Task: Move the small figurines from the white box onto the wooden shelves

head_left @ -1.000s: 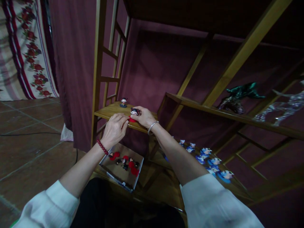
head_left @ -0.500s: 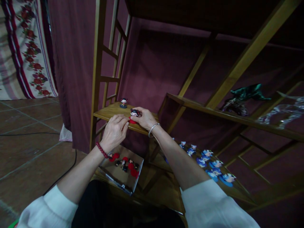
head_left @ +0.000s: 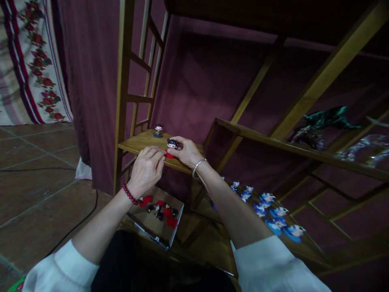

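A small doll figurine (head_left: 172,143) with a black-haired head, red hair ties and a red base is held upright over the front edge of a wooden shelf (head_left: 136,142). My right hand (head_left: 188,153) grips it from the right, thumb and fingers around its body. From the left, the fingertips of my left hand (head_left: 148,166) pinch at the red base; the exact grip is partly hidden. A similar figurine (head_left: 158,130) on a dark base stands farther back on the same shelf. Below my left wrist lies an open cardboard box (head_left: 146,221) with several red and black figurines in it.
Several blue and white figurines (head_left: 278,213) stand on the lower shelf at right, partly behind my right forearm. A green sculpture (head_left: 331,117) and a clear glass-like ornament (head_left: 369,148) sit on the raised shelf (head_left: 273,142). The lattice side post (head_left: 123,97) rises at left.
Both hands stay at the figurine with almost no movement. The view has shifted slightly, so the shelves on the right appear a little farther right.
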`<state>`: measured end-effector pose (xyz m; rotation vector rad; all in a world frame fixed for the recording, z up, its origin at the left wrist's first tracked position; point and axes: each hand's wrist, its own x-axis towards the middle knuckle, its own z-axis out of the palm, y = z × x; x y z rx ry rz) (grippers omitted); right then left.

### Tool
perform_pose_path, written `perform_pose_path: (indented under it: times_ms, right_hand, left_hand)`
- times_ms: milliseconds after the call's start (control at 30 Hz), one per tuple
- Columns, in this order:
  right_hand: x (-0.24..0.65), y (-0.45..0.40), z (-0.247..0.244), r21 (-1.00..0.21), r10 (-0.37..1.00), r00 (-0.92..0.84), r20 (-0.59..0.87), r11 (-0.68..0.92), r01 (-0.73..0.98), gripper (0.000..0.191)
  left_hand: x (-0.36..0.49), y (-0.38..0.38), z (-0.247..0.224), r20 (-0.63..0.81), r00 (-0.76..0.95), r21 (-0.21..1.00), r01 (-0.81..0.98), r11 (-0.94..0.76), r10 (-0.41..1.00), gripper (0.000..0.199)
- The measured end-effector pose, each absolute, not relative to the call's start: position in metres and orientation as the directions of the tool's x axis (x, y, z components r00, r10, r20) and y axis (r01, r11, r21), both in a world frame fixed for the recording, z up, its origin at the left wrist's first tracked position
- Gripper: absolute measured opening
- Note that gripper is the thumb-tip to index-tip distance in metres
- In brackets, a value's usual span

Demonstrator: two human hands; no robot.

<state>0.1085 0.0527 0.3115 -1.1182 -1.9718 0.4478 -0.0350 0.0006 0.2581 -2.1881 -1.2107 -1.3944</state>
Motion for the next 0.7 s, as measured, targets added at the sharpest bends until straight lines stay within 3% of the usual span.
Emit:
perform_pose_path:
  times_ms: [433,600,700]
  right_hand:
    - [0.1114,0.0537,0.3064,-0.600,0.814,-0.300,0.498,0.573,0.558,0.031]
    - [0.1113,0.0513,0.3070,-0.671,0.838,-0.289,0.463,0.544,0.504,0.037]
    - [0.1098,0.0471,0.3089,-0.740,0.857,-0.293,0.424,0.515,0.433,0.054]
  left_hand:
    - [-0.0329,-0.0013,0.2590,0.836,0.172,0.217,0.769,-0.601,0.521,0.025]
    - [-0.0337,-0.0030,0.2607,0.839,0.184,0.202,0.770,-0.606,0.513,0.025]
    - [-0.0350,-0.0031,0.2611,0.832,0.194,0.196,0.773,-0.603,0.519,0.024]
